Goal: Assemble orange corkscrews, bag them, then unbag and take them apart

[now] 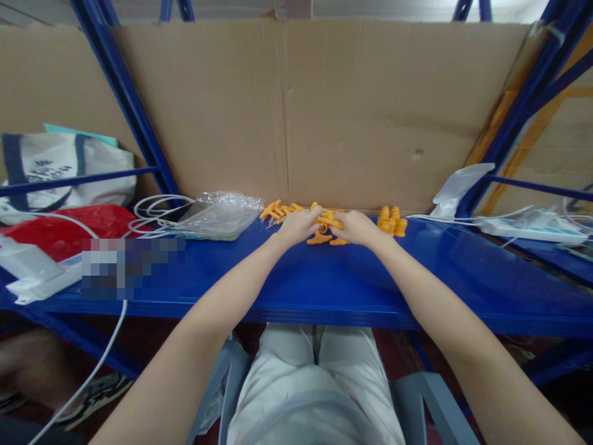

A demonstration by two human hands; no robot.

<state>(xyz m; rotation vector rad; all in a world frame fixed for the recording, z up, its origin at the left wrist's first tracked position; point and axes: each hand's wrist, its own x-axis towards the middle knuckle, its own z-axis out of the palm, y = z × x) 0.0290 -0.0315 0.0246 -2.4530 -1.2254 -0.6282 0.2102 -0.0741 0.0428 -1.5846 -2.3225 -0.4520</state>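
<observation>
My left hand [300,226] is closed on a small orange plastic piece [315,206] whose tip shows above the fingers. Close beside it, my right hand [356,227] grips another part in the same orange, an orange plastic piece [334,222]; whether the two parts are joined I cannot tell. Just below the hands lie loose orange pieces [319,238] with curved, branching shapes. A heap of similar orange pieces [277,210] is to the left, with thin shavings by it. Several upright orange pieces [391,221] stand grouped right of my right hand.
The blue shelf top [324,284] backs onto a cardboard sheet [287,111]. At left are a clear plastic bag [222,216], white cables, a red bag [69,228] and a power strip [46,278]. Another power strip [532,228] lies at right. A person's leg [37,364] shows at lower left.
</observation>
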